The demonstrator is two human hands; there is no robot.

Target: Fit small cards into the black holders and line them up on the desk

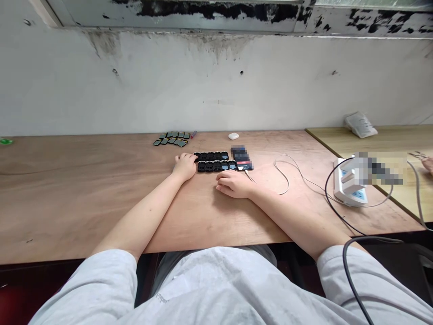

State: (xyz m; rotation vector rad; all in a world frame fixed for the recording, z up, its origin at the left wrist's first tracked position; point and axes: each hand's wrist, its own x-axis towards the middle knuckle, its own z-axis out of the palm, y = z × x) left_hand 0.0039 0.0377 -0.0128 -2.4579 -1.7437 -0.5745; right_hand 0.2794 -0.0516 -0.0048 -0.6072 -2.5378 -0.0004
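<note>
Two rows of small black plastic frames lie side by side on the table, a back row (211, 156) and a front row (211, 166). Some frames at their right ends hold bluish-grey squares. My left hand (186, 166) rests at the left end of the rows, its bent fingers closed on the end of the back row. Just in front of the front row's right part lies my right hand (233, 183), with fingers curled together; anything inside them is hidden. A phone (242, 158) with a lit screen and a plugged-in white cable lies right of the rows.
Several grey-green square pieces (172, 139) lie at the back left beside a small screwdriver (193, 134). A white case (233, 136) sits near the wall. On the right are a power strip (350, 183), loose cables, a plastic bag (360, 125) and another person's hand (428, 164).
</note>
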